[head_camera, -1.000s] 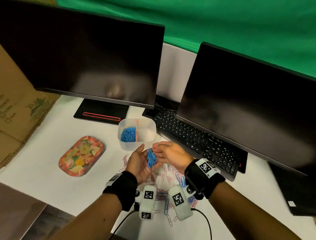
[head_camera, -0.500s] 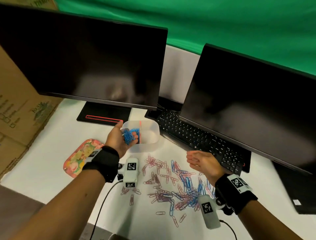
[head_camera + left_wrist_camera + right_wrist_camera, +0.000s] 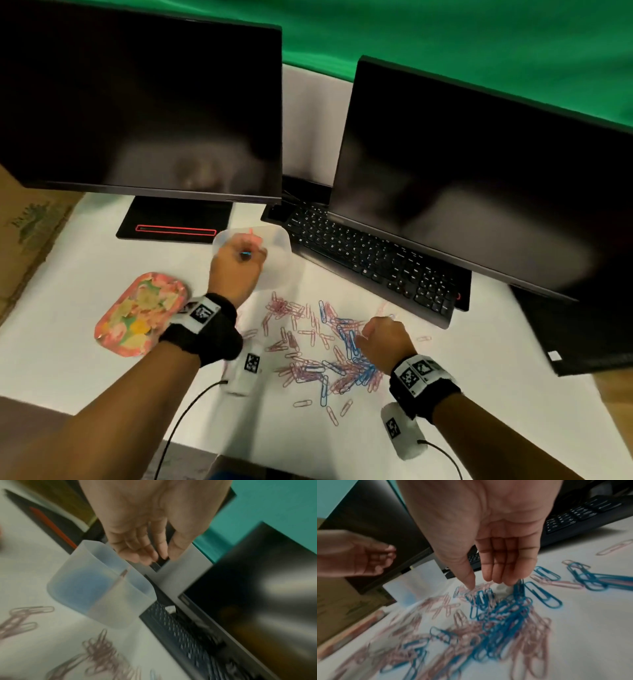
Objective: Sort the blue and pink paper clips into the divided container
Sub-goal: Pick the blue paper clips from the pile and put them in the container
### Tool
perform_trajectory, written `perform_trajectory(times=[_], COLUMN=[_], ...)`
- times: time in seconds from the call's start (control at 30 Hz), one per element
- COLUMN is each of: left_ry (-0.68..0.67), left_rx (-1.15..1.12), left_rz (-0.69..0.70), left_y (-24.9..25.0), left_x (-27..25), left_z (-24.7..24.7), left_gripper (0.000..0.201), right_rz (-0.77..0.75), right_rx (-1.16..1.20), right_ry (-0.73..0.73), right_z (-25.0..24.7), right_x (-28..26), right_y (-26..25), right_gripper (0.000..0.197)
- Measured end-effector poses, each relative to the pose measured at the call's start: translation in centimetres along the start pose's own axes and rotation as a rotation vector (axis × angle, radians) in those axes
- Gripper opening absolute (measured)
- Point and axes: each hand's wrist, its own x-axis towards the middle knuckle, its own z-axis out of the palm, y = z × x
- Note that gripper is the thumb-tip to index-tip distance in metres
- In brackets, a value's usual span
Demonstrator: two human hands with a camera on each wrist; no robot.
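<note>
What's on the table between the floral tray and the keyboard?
In the head view, the divided container, with the left hand over it, and below it loose pink clips.

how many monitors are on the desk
2. One monitor stands at the back left, behind the divided container. The other monitor is at the back right, over the keyboard. Nothing suggests a hidden third.

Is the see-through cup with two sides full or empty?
Partly full. The frosted plastic divided container shows blue paper clips in one compartment; the other looks empty.
</note>
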Motion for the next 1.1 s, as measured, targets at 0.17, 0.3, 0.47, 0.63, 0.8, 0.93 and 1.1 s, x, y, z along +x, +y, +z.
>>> perform_trajectory(times=[0.17, 0.3, 0.47, 0.63, 0.8, 0.93, 1.1], left_ry=[-0.319, -0.393, -0.397, -0.379, -0.405, -0.436, -0.449], left_rx=[0.242, 0.338, 0.367, 0.358, 0.328, 0.323, 0.315], left_rz=[0.18, 0.124, 0.096, 0.1, 0.08, 0.074, 0.081], left_y=[-2.4, -4.3, -5.5, -5.8, -6.0, -5.9, -5.7], left_x=[-4.2, -5.7, -6.2, -6.2, -6.2, -6.4, -6.7], left_z=[2.5, 3.4, 3.3, 3.0, 3.5, 3.8, 4.1], left_gripper=[0.014, 0.016, 0.011, 0.012, 0.012, 0.014, 0.015], right_rz=[0.02, -0.017, -0.048, -0.047, -0.016, 0.012, 0.018], right_rx=[-0.086, -0.136, -0.048, -0.039, 0.0, 0.01, 0.134], right_ry=[0.013, 0.04, 0.043, 0.02, -0.032, -0.089, -0.08], right_z=[2.1, 2.9, 3.3, 3.4, 3.1, 2.8, 2.2], right_x=[-0.8, -1.0, -0.7, -0.5, 0.1, 0.8, 1.0], right_y=[0.3, -0.2, -0.8, -0.8, -0.9, -1.0, -0.3], right_gripper=[0.051, 0.051, 0.033, 0.023, 0.021, 0.022, 0.015])
